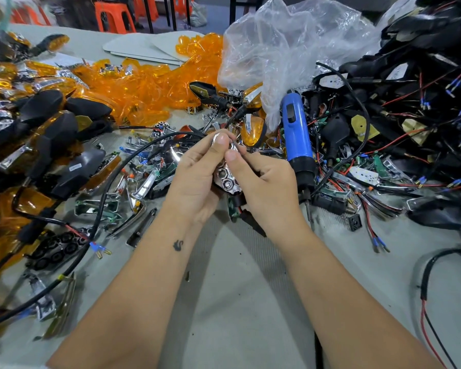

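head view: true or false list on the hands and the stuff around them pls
1. Both the left hand and the right hand hold the chrome reflector. True.
2. The right hand grips the blue screwdriver. False: it lies on the table beside that hand, not gripped.
3. The orange lenses are heaped to the left and beyond the hands. True.
4. The clear plastic bag lies flat under the forearms. False: it stands crumpled on the far side, behind the screwdriver.
5. The black wired housings are piled on the right. True.
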Motion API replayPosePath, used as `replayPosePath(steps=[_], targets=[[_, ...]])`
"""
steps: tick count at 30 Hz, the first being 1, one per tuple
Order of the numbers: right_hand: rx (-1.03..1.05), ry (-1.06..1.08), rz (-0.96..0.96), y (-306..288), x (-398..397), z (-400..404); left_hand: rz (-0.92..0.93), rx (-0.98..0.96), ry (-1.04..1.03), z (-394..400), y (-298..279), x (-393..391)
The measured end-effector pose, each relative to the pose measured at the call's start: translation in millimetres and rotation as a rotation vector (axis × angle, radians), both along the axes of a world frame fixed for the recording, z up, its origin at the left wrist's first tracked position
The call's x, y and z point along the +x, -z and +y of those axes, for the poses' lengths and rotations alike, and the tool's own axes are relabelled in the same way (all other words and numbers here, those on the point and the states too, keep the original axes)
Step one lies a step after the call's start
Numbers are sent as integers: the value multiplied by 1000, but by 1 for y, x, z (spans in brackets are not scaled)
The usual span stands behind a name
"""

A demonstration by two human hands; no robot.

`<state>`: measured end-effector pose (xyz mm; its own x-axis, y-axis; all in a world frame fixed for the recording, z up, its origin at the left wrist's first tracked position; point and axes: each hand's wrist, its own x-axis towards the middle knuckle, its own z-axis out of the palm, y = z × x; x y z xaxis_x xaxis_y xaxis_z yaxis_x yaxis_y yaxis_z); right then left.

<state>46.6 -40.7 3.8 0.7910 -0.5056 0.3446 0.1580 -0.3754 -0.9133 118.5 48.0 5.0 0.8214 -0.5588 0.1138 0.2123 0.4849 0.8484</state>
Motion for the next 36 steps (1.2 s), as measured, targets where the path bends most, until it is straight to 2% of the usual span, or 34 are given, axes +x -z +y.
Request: replayPosePath(steps=[4,8,11,15,19,21,25,32,36], targets=[[136,-75,3,-1,2,-3,61,22,-18,-2,1,-2],[273,-62,-11,1,5,-5,42,70,-28,-8,0,-9],[300,-88,-22,0,6,-4,36,111,-49,-12,1,-12],[205,-47,91,0,6,-2,100,121,-101,-10,0,-5],[177,53,85,-7,1,-9,276,-41,-205,4,-6,11],[178,126,83,-12,-1,-17,350,-101,-202,11,-9,16],[130,158,124,-14,-5,-27,396,-75,-151,19,-8,20],[-282,-57,190,-7,-3,-1,346,2,-94,25,-5,22],[-285,-32,199,-4,-2,12,238,5,-36,22,-5,15]])
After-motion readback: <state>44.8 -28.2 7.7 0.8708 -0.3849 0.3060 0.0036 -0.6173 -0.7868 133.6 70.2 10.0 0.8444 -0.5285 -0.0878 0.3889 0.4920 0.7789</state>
